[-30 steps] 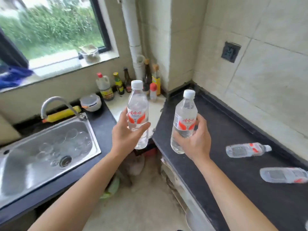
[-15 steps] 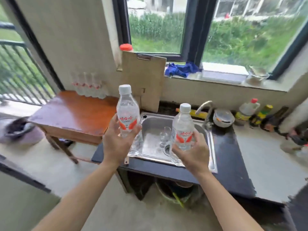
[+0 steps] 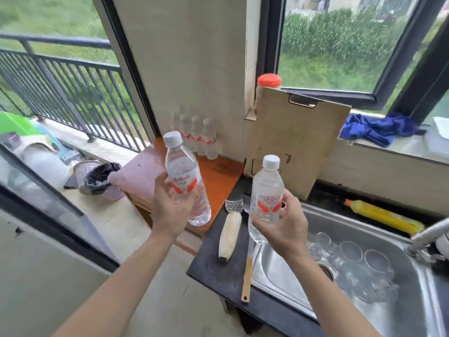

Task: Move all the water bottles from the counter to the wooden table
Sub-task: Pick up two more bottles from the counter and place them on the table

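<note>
Gripping a clear ribbed plastic water bottle (image 3: 185, 181) with a white cap and red label, a person's left hand (image 3: 170, 207) has its fingers wrapped round the lower half, holding it tilted above the near edge of the glossy reddish wooden table (image 3: 220, 177), where four matching bottles (image 3: 197, 137) stand in a row against the wall. The right hand (image 3: 283, 226) clasps a second, upright bottle (image 3: 266, 195) over the dark counter (image 3: 218, 268), beside the steel sink (image 3: 410, 300) holding rounded glasses (image 3: 352, 251).
</note>
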Demonstrator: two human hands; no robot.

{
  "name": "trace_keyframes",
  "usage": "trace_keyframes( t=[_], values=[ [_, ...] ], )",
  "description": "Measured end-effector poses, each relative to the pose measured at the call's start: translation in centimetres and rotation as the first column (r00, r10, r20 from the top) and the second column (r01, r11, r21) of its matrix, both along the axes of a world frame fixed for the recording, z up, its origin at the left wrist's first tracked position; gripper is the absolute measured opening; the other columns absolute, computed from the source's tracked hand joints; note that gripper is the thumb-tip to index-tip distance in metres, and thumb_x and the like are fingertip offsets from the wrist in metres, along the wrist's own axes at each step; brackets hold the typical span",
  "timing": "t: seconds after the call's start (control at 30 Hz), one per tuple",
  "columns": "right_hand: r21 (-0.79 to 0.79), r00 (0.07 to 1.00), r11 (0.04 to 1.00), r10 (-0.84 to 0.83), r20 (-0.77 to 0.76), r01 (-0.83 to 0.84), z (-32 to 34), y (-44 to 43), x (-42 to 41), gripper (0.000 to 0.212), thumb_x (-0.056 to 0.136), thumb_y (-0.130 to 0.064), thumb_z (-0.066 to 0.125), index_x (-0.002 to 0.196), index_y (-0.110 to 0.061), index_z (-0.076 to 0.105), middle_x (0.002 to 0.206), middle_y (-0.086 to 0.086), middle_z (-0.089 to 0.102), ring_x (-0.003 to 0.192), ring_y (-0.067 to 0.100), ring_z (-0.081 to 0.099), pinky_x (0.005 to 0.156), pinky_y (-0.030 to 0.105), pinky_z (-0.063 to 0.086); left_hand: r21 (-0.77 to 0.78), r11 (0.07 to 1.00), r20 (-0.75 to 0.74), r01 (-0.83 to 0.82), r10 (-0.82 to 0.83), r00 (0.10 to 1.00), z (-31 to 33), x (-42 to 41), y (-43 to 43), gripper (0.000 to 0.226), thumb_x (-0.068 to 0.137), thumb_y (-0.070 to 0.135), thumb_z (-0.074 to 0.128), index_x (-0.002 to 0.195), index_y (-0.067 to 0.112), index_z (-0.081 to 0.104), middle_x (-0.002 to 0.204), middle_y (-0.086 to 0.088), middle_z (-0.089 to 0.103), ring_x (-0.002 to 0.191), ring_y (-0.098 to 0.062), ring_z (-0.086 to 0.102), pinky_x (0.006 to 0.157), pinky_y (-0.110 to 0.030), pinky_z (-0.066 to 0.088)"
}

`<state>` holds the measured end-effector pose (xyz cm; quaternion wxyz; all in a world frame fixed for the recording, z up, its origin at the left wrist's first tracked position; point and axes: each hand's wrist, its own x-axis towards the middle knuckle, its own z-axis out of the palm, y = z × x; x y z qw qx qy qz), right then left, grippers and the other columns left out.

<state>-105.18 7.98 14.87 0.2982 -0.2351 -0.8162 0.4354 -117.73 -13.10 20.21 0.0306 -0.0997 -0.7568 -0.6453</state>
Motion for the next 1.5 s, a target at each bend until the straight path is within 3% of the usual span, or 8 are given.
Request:
trace_keyframes(
  t=[0.33,0.53,0.73,0.9,1.03,1.17,1.3,1.5],
  values=[
    [-0.052,0.999,0.998,0.045,-0.020,-0.046,0.4,-0.8,-14.7,0.080,0.062,-0.048,0.085,0.134,-0.027,0.057,0.121,-0.012,0.064,0.105,0.000,0.063,0.088,0.023,0.055,-0.082,0.996,0.008,0.028,-0.027,1.000,0.0,-13.2,-1.4,0.078,0.064,0.043,0.087,0.130,0.023,0.050,0.119,0.006,0.066,0.108,-0.009,0.068,0.096,-0.041,0.057],
    [-0.067,0.998,0.996,-0.060,0.006,0.061,-1.6,-3.9,-22.1,0.083,0.059,-0.048,0.086,0.132,-0.030,0.052,0.119,-0.014,0.063,0.105,0.005,0.064,0.087,0.036,0.058,-0.103,0.981,0.082,0.162,-0.154,0.985,-2.6,-22.9,-3.2,0.074,0.066,0.036,0.089,0.130,0.018,0.056,0.115,0.005,0.070,0.106,-0.008,0.069,0.096,-0.040,0.057],
    [-0.014,0.959,0.963,-0.266,0.093,0.269,-2.4,-8.8,-30.6,0.078,0.063,-0.037,0.092,0.130,-0.029,0.053,0.106,-0.019,0.064,0.097,0.008,0.066,0.084,0.029,0.052,-0.138,0.941,0.088,0.310,-0.300,0.950,-5.0,-35.1,-7.4,0.067,0.064,0.034,0.093,0.123,0.033,0.061,0.109,0.010,0.072,0.101,-0.007,0.070,0.092,-0.037,0.058],
    [0.030,0.912,0.925,-0.378,0.161,0.378,-2.0,-12.6,-37.3,0.077,0.064,-0.042,0.092,0.129,-0.025,0.053,0.105,-0.015,0.065,0.099,0.014,0.068,0.088,0.041,0.056,-0.136,0.916,0.122,0.378,-0.363,0.924,-5.1,-44.6,-10.1,0.053,0.070,0.027,0.092,0.111,0.045,0.063,0.099,0.012,0.075,0.092,-0.009,0.071,0.086,-0.038,0.059],
    [-0.042,0.880,0.896,-0.426,0.211,0.443,-3.1,-14.0,-40.5,0.076,0.066,-0.039,0.091,0.131,-0.029,0.051,0.106,-0.016,0.066,0.096,0.003,0.063,0.086,0.022,0.049,-0.173,0.890,0.174,0.422,-0.394,0.902,-7.3,-50.5,-10.2,0.050,0.069,0.042,0.091,0.106,0.055,0.061,0.098,0.017,0.074,0.092,-0.011,0.071,0.087,-0.046,0.059],
    [-0.060,0.828,0.854,-0.482,0.286,0.518,-4.7,-13.3,-42.7,0.054,0.066,-0.038,0.089,0.111,-0.034,0.059,0.099,-0.013,0.066,0.092,0.008,0.064,0.076,0.021,0.043,-0.218,0.862,0.241,0.458,-0.407,0.881,-10.1,-54.9,-8.8,0.062,0.069,0.039,0.091,0.123,0.041,0.060,0.106,0.013,0.074,0.098,-0.010,0.071,0.091,-0.046,0.057],
    [-0.118,0.788,0.802,-0.529,0.314,0.586,-6.2,-11.5,-44.6,0.065,0.067,-0.035,0.090,0.119,-0.036,0.051,0.103,-0.017,0.061,0.093,0.005,0.058,0.076,0.016,0.040,-0.291,0.838,0.282,0.461,-0.385,0.879,-12.4,-58.6,-6.8,0.072,0.070,0.035,0.091,0.133,0.030,0.057,0.114,0.010,0.071,0.106,-0.012,0.067,0.093,-0.040,0.055],
    [-0.125,0.728,0.750,-0.566,0.386,0.649,-9.1,-7.5,-48.3,0.073,0.066,-0.036,0.089,0.129,-0.030,0.052,0.113,-0.009,0.067,0.103,0.012,0.060,0.092,0.031,0.047,-0.446,0.812,0.277,0.377,-0.275,0.921,-15.1,-64.4,-3.4,0.059,0.067,0.036,0.091,0.118,0.026,0.065,0.113,-0.003,0.066,0.102,-0.024,0.065,0.088,-0.043,0.054]
  ],
)
